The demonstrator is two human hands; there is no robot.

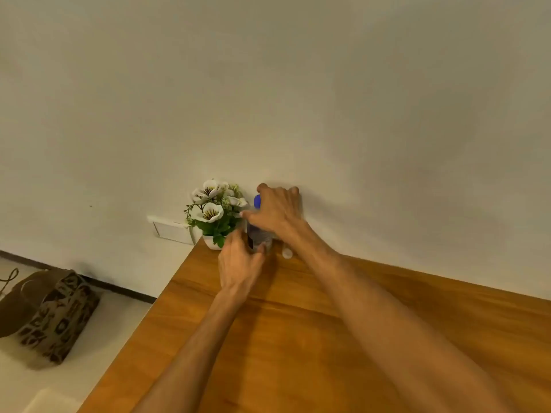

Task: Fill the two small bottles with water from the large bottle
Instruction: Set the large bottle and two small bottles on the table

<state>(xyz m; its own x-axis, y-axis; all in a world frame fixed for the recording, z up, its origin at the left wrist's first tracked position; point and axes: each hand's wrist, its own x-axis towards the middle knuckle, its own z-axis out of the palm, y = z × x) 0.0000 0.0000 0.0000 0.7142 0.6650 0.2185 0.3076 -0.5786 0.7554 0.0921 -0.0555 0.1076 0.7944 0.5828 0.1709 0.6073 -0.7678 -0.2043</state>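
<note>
1. While nothing on the floor bore on the task, a patterned bag (50,317) lay there at far left; its surface carried large letter-like shapes, too blurred to read.
2. Against the wall stood a small pot of white flowers (213,211), with a pale wall socket plate (170,231) just beside it; no writing showed on either.
3. The left hand (238,263) reached in with its fingers loosely curved and half open around the lower body of the large bottle (258,236); whether it gripped or only steadied could not be told.
4. That clear bottle stood upright at the far corner of the worktop (328,338), near the wall. A dark patch on its side might have been a label, but nothing on it was legible.
5. The right hand (277,210) lay spread over the bottle's top, beside the blue cap (257,201); its grip was hidden.
6. A small pale round thing (287,253) lay under the right wrist, unidentifiable. The small bottles were not clearly seen.
7. Judged from this, the step was taking up or uncapping the large bottle; next would come a firm hold below and a twist above.
</note>
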